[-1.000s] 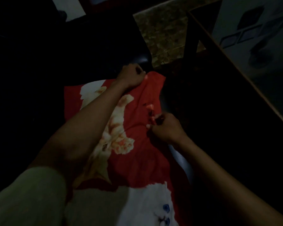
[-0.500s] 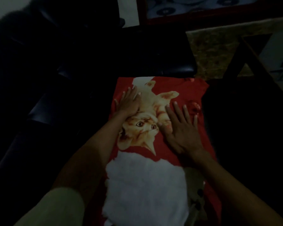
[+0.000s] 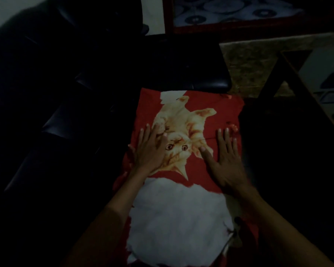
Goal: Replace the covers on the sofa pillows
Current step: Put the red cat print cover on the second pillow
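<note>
A red pillow cover point(image 3: 204, 105) printed with an orange kitten and a white cat lies flat on the dark sofa seat in front of me. My left hand point(image 3: 149, 151) presses flat on its left side, fingers straight, over the kitten's paw. My right hand point(image 3: 225, 158) lies flat on the right side, fingers spread, close to the cover's right edge. Small red ties point(image 3: 233, 128) show at that right edge. Neither hand holds anything.
A black leather sofa point(image 3: 85, 93) fills the left and back. A dark wooden table edge point(image 3: 305, 97) runs along the right. A patterned rug point(image 3: 247, 62) lies on the floor beyond. A framed patterned surface point(image 3: 229, 8) stands at the top.
One second ago both hands were pinching the cover's edge and ties. Now both lie flat on the cover, and they have spread apart and slid toward me since half a second ago.
</note>
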Tool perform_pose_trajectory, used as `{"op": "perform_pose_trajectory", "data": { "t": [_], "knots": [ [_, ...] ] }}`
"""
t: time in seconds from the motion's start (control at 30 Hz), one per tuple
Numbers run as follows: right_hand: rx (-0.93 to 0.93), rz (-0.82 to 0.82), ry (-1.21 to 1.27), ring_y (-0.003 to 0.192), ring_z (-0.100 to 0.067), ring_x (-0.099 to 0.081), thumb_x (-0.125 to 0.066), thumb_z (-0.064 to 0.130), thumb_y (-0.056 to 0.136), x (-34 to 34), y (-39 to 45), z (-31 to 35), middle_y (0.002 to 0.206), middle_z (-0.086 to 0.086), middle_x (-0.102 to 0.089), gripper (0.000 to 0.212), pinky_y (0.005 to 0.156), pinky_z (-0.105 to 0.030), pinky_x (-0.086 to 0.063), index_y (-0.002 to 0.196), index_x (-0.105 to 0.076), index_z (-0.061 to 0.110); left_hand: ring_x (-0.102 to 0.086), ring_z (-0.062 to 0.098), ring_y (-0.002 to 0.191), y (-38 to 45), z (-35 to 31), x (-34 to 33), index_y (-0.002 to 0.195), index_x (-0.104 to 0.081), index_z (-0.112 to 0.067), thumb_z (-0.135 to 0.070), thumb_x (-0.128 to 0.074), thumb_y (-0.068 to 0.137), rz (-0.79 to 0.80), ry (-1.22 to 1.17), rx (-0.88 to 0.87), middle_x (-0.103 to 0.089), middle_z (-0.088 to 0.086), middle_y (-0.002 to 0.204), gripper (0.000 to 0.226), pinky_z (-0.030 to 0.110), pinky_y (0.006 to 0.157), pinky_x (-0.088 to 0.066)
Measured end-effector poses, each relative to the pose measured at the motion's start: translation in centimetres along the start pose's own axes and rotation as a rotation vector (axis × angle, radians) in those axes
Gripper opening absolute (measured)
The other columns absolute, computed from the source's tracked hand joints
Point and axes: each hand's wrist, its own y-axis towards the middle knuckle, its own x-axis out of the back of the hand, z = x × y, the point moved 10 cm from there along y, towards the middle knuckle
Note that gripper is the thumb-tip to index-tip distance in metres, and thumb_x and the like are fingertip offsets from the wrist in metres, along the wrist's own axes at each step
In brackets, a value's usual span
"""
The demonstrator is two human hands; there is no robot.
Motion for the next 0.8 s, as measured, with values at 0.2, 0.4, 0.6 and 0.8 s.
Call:
{"op": "perform_pose_trajectory", "data": {
  "t": [0.2,0.4,0.6,0.8],
  "knots": [
    [-0.233,0.089,0.353,0.143,-0.030,-0.044,-0.046,0.100,0.068,0.6,-0.8,-2.7,0.166,0.005,-0.028,0.107,0.115,-0.053,-0.039,0.149,0.013,0.063,0.015,0.035,0.152,-0.3,-0.4,0.3,0.160,-0.008,-0.032,-0.050,-0.025,0.104,0.021,-0.012,0.178,0.004,-0.005,0.168,0.061,0.069,0.114,0.013],
    [-0.374,-0.022,0.296,0.134,-0.037,-0.050,-0.049,0.080,0.082,5.5,6.7,-4.5,0.151,-0.014,-0.048,0.091,0.112,-0.049,-0.040,0.151,-0.039,0.020,0.014,0.019,0.153,1.3,-9.9,-0.3,0.160,-0.009,-0.029,-0.049,-0.032,0.102,-0.042,-0.027,-0.107,0.004,-0.004,0.168,0.065,0.050,0.122,0.011],
    [-0.292,-0.190,0.466,0.136,-0.034,-0.049,-0.056,0.046,0.100,9.1,17.0,-6.2,0.147,-0.018,-0.052,0.061,0.112,-0.037,-0.038,0.149,-0.045,0.011,0.006,0.016,0.154,5.2,-12.3,-3.0,0.159,-0.010,-0.034,-0.071,-0.016,0.097,-0.162,0.163,-0.148,0.000,-0.006,0.168,0.073,0.052,0.122,0.010],
    [-0.126,-0.049,0.341,0.122,-0.030,-0.062,-0.063,0.043,0.097,6.1,25.8,-7.3,0.126,-0.014,-0.069,0.039,0.102,-0.032,-0.046,0.123,-0.070,0.015,-0.011,0.011,0.154,5.4,-12.4,-3.4,0.156,-0.032,-0.030,-0.057,-0.025,0.098,-0.367,0.161,-0.158,-0.022,-0.009,0.165,0.064,0.050,0.124,-0.004]
  ]
}}
